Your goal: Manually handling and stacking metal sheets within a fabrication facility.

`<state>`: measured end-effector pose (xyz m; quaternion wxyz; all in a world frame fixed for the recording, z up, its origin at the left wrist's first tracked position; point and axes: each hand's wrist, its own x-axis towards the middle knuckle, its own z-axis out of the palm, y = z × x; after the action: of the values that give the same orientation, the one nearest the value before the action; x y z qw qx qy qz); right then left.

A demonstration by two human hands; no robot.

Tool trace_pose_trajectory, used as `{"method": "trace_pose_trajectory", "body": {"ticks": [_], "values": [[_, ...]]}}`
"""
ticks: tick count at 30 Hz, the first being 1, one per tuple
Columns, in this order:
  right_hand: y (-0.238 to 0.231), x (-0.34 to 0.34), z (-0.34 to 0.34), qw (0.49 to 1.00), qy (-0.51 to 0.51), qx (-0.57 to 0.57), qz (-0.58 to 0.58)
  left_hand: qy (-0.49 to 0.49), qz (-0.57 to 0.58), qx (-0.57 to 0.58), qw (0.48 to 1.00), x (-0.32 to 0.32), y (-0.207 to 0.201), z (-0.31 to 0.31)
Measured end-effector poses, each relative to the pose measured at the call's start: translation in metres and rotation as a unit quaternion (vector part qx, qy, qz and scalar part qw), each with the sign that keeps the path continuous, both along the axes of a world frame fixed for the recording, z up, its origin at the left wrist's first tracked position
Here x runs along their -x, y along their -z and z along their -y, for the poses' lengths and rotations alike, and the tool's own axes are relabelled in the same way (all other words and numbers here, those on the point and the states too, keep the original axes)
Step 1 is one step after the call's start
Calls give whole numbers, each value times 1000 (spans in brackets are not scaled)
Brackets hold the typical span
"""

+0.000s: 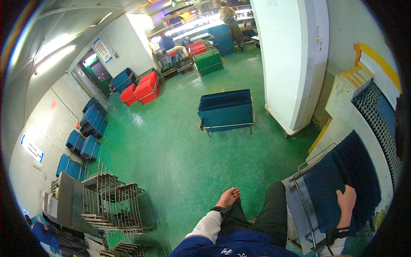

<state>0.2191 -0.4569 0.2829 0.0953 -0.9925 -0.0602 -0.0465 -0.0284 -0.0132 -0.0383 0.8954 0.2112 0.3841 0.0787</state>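
Note:
At the lower right, a metal rack (296, 188) holds a row of thin dark blue boards (323, 188) standing on edge. My right hand (347, 199) is at the top of these boards, its thumb on the near side of one and its other fingers mostly hidden among them. It appears to grip that board. Above my lap, my left hand (230, 197) is held palm upward with its fingers loosely curled and nothing in it. Both wrists wear dark bands.
A similar rack of blue boards (227, 113) stands mid-floor. Beside it rises a tall white cabinet (287, 64); right of my rack is a machine with a mesh conveyor (376, 111). Empty metal racks (113, 201) stand left. Red bins (147, 88) and several people are farther back.

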Motion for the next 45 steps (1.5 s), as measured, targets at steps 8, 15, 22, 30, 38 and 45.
{"method": "trace_pose_trajectory", "body": {"ticks": [8,15,22,30,38,45], "values": [[-8,1,-3,999,14,-3,-45,2,8,8,1000,0,-1,-1],[4,-1,3,1000,-9,3,9,0,20,9,1000,1,0,-1],[6,-3,5,1000,-10,6,6,1,13,0,1000,0,-3,1],[4,-3,3,1000,-7,4,-4,-2,9,4,1000,2,0,-1],[7,-3,5,1000,-6,8,8,-2,5,6,1000,0,3,-1],[5,-2,3,1000,-6,6,-1,5,20,14,1000,2,5,-3]]}}
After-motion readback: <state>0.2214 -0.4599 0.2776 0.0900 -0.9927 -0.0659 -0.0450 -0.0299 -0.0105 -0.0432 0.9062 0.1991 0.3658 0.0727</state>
